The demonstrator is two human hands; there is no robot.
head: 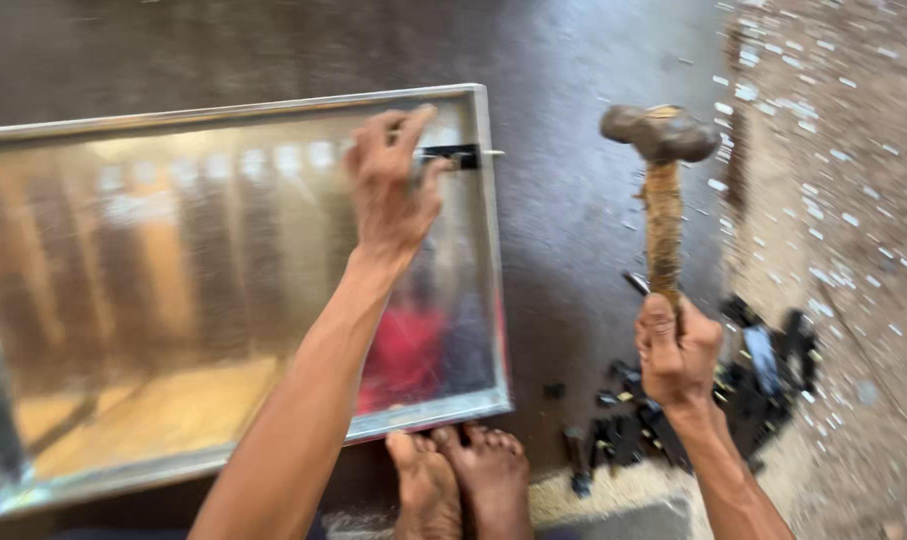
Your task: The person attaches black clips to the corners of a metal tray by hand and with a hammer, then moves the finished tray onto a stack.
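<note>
Bare feet (458, 480): seen at the near edge of the dark floor (573, 200), toes touching the near rim of the tray.

Heap of small black metal fittings (693, 410): lying loose on the floor to the right of the feet, beneath the right hand; not held in any container. Individual pieces are too blurred to be told apart.

Right hand (676, 350): closed in a fist around the lower end of the handle of a worn wooden-handled hammer with a dull rounded metal head (661, 135). The hammer is held upright, head raised above the floor, well apart from the tray.

Large shallow rectangular tray of shiny sheet metal (223, 110): lying flat on the floor, left of centre. Nothing is seen inside it but reflections.

Left hand (391, 185): laid over the tray's far right corner, fingers pressed on a small black metal fitting (451, 155) at the rim.

Progress, as judged: one fitting is placed at the far right corner and not visibly struck; no others are seen on the tray; many remain in the heap.

Pale gritty ground strewn with light chips (833, 150): at the far right.
</note>
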